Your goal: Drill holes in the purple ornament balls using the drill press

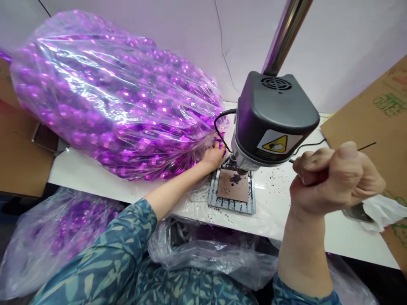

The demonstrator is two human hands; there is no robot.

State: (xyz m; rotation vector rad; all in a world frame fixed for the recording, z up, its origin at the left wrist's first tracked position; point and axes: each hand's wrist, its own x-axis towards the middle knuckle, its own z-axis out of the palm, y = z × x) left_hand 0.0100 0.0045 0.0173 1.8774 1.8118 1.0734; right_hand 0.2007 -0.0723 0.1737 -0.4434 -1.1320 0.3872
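A big clear plastic bag (121, 97) full of shiny purple faceted pieces lies on the left of the table. At its gathered mouth is my left hand (213, 157), its fingers partly hidden at the plastic and purple pieces. My right hand (337, 178), raised at the right, is closed in a fist around the dark lever (367, 146) of the drill press. Between my hands stands the press's dark grey head (276, 118). Below it, a brown board (233, 185) with dark shavings rests on the slotted metal base (232, 205).
Cardboard boxes stand at the left (23, 144) and right (372, 123). Another bag of purple pieces (70, 224) hangs below the table's front edge, with loose clear plastic (216, 254) across my lap. White tissue (383, 212) lies at the right.
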